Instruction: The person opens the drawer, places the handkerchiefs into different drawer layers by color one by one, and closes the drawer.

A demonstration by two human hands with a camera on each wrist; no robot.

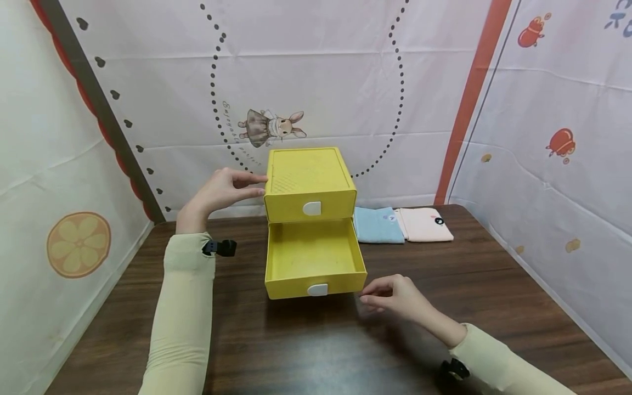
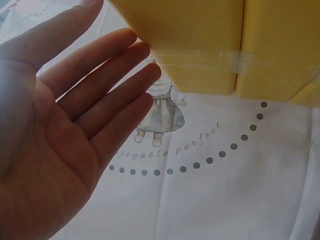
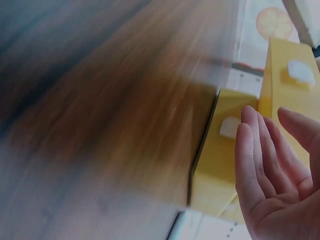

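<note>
One yellow drawer box (image 1: 310, 184) sits mid-counter (image 1: 494, 285), two drawers, the lower drawer (image 1: 314, 263) out. Left hand (image 1: 222, 189) flat against its side; right hand (image 1: 395, 296) relaxed, empty. Two folded cloths (image 1: 402, 224) behind.

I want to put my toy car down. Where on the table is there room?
The widest bare patch of table is in front, between the two sleeves, just ahead of the open bottom drawer. The left side beside the yellow drawer box is also bare. It is crowded on the right by the folded cloths and around the right hand.
</note>
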